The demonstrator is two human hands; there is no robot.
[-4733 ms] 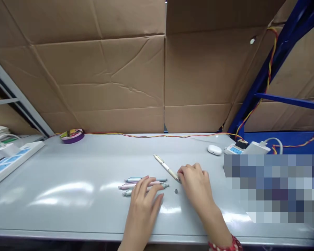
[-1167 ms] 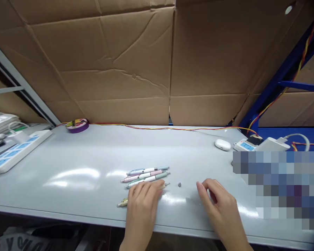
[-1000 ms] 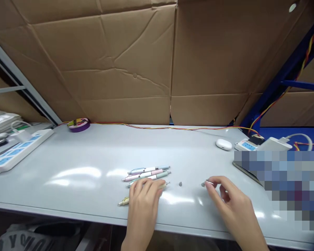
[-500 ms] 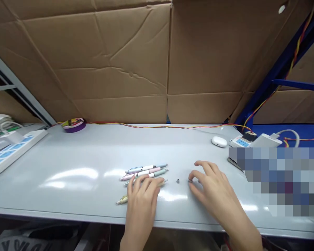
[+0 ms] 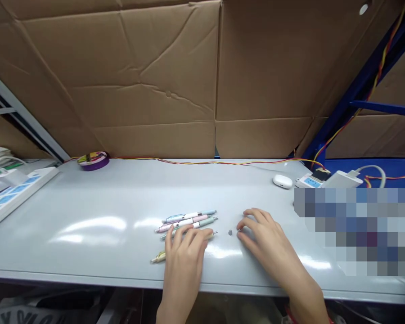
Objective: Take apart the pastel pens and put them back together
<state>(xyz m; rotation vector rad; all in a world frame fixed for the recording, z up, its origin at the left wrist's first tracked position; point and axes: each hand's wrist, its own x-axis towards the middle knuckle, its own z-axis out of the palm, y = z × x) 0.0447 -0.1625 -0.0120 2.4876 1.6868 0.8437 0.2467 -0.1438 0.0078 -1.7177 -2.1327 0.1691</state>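
Note:
On the grey table, my left hand (image 5: 185, 249) lies curled over a yellow pen (image 5: 159, 257), its thumb and fingers against the barrel. The pen's slim tip (image 5: 215, 233) shows beyond the thumb, while its middle is hidden. Just above lie a blue-and-white pen (image 5: 189, 216), a pink-and-white pen (image 5: 182, 224) and a green-and-white pen (image 5: 205, 222), side by side, tips to the right. My right hand (image 5: 266, 240) has thumb and index finger pinched on a tiny grey piece (image 5: 239, 231), mostly covered. Between the hands sits another small grey piece (image 5: 230, 232).
A white earbud case (image 5: 282, 181) stands at the back right, near a power strip and white charger (image 5: 343, 179). A roll of purple tape (image 5: 93, 160) is at the back left, with a long power strip (image 5: 22, 194) at the left edge. Cardboard (image 5: 148, 81) walls the back.
My right hand has slid a little left, bringing its pinched fingers closer to the loose grey piece. My left hand stays over the yellow pen.

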